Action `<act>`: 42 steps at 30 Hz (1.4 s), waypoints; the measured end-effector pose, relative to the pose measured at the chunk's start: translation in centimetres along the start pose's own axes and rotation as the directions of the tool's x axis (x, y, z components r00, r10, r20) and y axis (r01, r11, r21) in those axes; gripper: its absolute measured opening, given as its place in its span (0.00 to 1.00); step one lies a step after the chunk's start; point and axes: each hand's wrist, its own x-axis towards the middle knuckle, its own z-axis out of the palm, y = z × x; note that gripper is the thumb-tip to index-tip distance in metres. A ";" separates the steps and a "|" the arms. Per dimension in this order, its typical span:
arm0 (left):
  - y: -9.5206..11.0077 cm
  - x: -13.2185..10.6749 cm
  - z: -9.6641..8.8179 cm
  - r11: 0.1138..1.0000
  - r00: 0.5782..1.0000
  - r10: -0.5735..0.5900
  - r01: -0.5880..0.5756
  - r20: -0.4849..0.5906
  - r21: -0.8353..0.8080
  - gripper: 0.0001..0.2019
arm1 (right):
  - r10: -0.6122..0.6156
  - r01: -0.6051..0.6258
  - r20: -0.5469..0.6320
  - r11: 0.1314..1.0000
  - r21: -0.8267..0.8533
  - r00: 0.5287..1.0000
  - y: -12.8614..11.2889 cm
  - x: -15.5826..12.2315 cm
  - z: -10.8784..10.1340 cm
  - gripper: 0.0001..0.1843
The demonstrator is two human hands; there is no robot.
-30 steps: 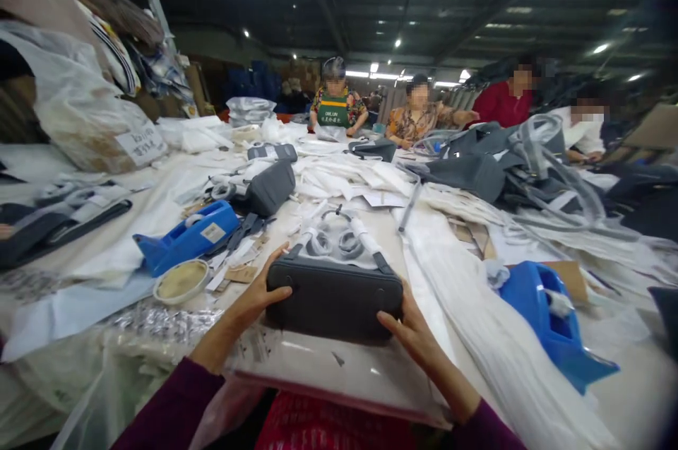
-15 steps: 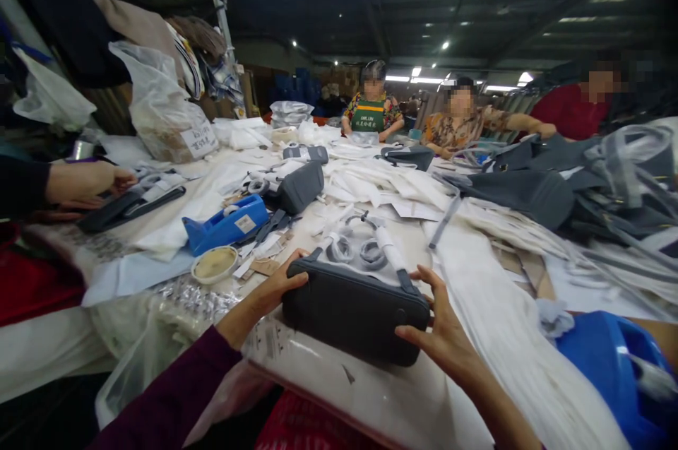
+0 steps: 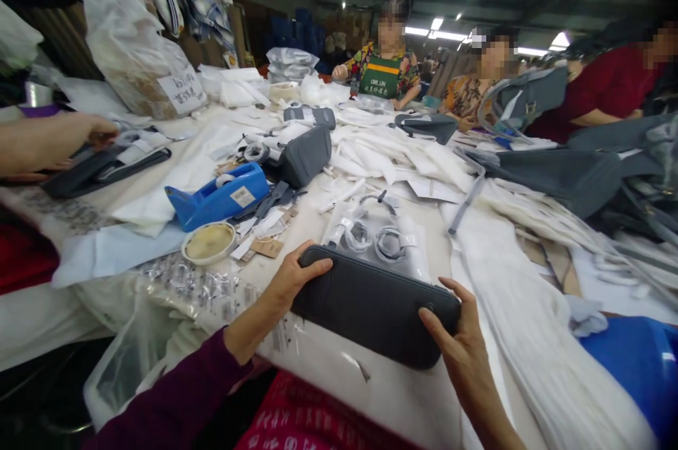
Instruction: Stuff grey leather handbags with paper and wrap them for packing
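Observation:
A dark grey handbag (image 3: 373, 305) stands on the table edge in front of me, its bottom facing me. My left hand (image 3: 294, 280) grips its left end, thumb on top. My right hand (image 3: 460, 340) holds its right end, fingers curled over the corner. Behind the bag lies a clear plastic packet (image 3: 378, 238) with wrapped handles and coiled straps.
A blue tape dispenser (image 3: 217, 196) and a round tin (image 3: 208, 243) sit left of the bag. Another grey bag (image 3: 304, 157) lies further back. White fabric (image 3: 503, 280) runs down the right. Another person's hand (image 3: 58, 139) rests at far left; three people sit across the table.
The view has shifted left and down. The bag has tipped flatter, with its handles dropped behind it. Both hands keep hold of its ends.

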 end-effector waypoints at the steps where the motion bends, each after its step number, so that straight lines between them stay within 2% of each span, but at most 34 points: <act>1: 0.0 0.1 0.0 1.000 1.000 -0.006 0.006 -0.005 0.008 0.19 | -0.006 0.006 -0.008 1.000 -0.006 1.000 0.1 0.0 0.2 0.31; 3: -0.1 0.4 -0.1 0.997 0.999 0.039 -0.037 -0.017 0.072 0.18 | -0.018 0.017 -0.014 1.000 -0.019 1.000 0.3 0.1 0.4 0.30; 4: -0.2 0.6 -0.2 0.987 0.995 0.098 -0.093 -0.032 0.133 0.18 | -0.022 0.022 -0.013 0.999 -0.031 1.000 0.4 0.1 0.5 0.29; 6: -0.4 1.0 -0.5 0.935 0.970 0.235 -0.211 -0.054 0.283 0.17 | -0.022 0.021 -0.009 0.998 -0.053 1.000 0.5 0.2 0.6 0.30; 8: -0.6 1.4 -0.8 0.892 0.952 0.297 -0.250 -0.073 0.376 0.17 | 0.020 -0.020 -0.007 0.998 -0.059 1.000 0.3 0.3 0.8 0.32; 12: -1.2 1.7 -1.0 0.916 0.967 0.231 -0.178 -0.110 0.359 0.18 | 0.187 -0.187 -0.020 0.982 -0.001 0.982 -0.7 0.5 1.3 0.36; 18: -1.4 2.1 -0.4 0.875 0.946 0.312 -0.248 -0.092 0.417 0.20 | 0.295 -0.295 -0.026 0.955 0.019 0.955 -0.8 1.7 2.1 0.36; 23: -1.1 3.1 -0.1 0.719 0.960 0.266 -0.137 -0.088 0.682 0.13 | 0.243 -0.244 -0.029 0.964 -0.100 0.970 0.4 2.7 2.7 0.32; 25: -1.1 3.3 -0.1 0.675 0.968 0.238 -0.101 -0.086 0.731 0.13 | 0.242 -0.243 -0.024 0.961 -0.132 0.970 0.7 2.8 2.9 0.32; 30: -1.6 3.2 -0.1 0.577 0.961 0.265 -0.094 -0.077 0.811 0.16 | 0.238 -0.238 -0.029 0.944 -0.231 0.971 0.3 2.6 2.9 0.36; 33: -1.8 2.7 0.0 0.467 0.948 0.309 -0.086 -0.071 0.880 0.19 | 0.256 -0.242 0.007 0.924 -0.296 0.967 0.2 2.6 2.7 0.38; 35: -1.7 2.2 0.4 0.360 0.910 0.411 -0.111 -0.051 0.926 0.20 | 0.262 -0.236 0.040 0.916 -0.325 0.964 0.5 2.8 2.5 0.40; 37: -1.3 1.7 1.3 0.190 0.834 0.544 -0.225 0.088 0.956 0.18 | 0.253 -0.220 0.055 0.914 -0.340 0.966 1.0 3.1 2.4 0.42; 38: -1.2 1.6 2.0 0.073 0.779 0.587 -0.322 0.220 0.944 0.15 | 0.240 -0.206 0.059 0.916 -0.344 0.969 1.4 3.3 2.3 0.42; 40: -1.0 1.5 3.5 -0.159 0.634 0.586 -0.521 0.504 0.839 0.10 | 0.212 -0.173 0.077 0.922 -0.346 0.974 2.1 3.7 2.3 0.42; 41: -1.1 1.6 4.3 -0.234 0.570 0.563 -0.585 0.599 0.777 0.08 | 0.198 -0.156 0.088 0.926 -0.344 0.976 2.5 3.8 2.3 0.42; 42: -1.3 1.8 5.0 -0.277 0.527 0.547 -0.620 0.651 0.734 0.07 | 0.186 -0.143 0.098 0.929 -0.341 0.978 2.7 3.9 2.4 0.42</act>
